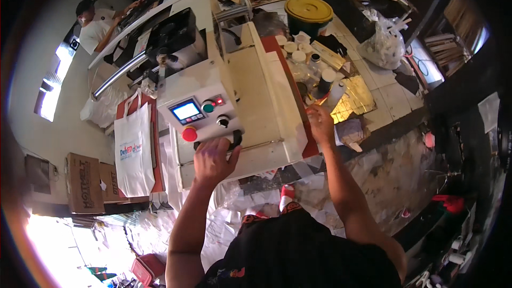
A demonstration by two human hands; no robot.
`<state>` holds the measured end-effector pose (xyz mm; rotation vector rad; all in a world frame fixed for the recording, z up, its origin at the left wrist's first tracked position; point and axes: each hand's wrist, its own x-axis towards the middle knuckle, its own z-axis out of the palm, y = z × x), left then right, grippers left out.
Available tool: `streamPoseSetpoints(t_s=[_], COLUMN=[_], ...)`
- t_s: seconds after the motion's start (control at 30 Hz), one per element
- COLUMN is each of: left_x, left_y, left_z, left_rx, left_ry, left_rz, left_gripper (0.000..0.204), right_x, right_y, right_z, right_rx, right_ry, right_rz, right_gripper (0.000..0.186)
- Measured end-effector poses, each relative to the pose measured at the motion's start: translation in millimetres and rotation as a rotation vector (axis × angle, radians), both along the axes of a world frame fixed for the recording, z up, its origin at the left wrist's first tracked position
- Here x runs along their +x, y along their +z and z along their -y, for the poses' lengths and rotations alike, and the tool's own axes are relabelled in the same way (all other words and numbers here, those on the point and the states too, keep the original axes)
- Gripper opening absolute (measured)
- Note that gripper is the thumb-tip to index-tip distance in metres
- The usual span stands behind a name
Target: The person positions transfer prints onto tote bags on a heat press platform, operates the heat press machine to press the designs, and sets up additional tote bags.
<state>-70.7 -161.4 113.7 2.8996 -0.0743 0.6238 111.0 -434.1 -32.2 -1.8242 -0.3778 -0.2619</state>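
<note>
In the head view, my left hand (213, 157) is closed on the black handle (234, 138) below the white machine's control panel (200, 112), which has a lit screen, a red button, a green button and a black knob. My right hand (321, 125) has bent fingers at the right edge of the red board (309, 146), beside small bottles; what they grip, if anything, is unclear. A white sheet lies on that board. At left, a white bag (133, 138) with printing lies on another red board.
A co-worker (96, 29) in a white top works at the upper left. A yellow-lidded tub (308, 8), jars (298, 56), gold foil (352, 96) and a filled plastic bag (381, 45) sit on the tiled counter. Cardboard boxes (85, 181) are at left; scraps litter the floor.
</note>
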Motion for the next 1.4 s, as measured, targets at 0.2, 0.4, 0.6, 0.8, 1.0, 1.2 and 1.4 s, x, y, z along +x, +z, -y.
streamPoseSetpoints(t_s=[0.2,0.4,0.6,0.8,1.0,1.2,1.4], left_x=[17,-40,-200,-453,-768,-912,-891], left_y=[4,24,-24,-192,-340,-361,-332], left_z=[39,30,-31,-80,-35,-7,-91], left_rx=[-0.102,-0.341,-0.411,-0.512,-0.670,-1.172,-1.680], left_ry=[-0.067,-0.114,0.367,0.835,1.115,1.320,1.600], left_rz=[-0.079,0.115,0.062,-0.213,-0.828,-0.765,-0.382], left_gripper=[0.022,0.036,0.026,0.018,0.041,0.034,0.028], right_x=[-80,-110,-111,-126,-143,-270,-310], right_y=[132,133,131,114,110,98,44], right_z=[-24,-72,-92,-114,-150,-289,-485], right_rx=[-0.061,-0.285,-0.423,-0.400,-0.399,-0.252,-0.237], right_ry=[0.382,0.494,0.409,0.174,-0.102,0.064,0.428], right_rz=[0.302,0.506,0.584,0.600,0.560,0.628,0.355], right_gripper=[0.027,0.049,0.037,0.018,0.011,0.013,0.011])
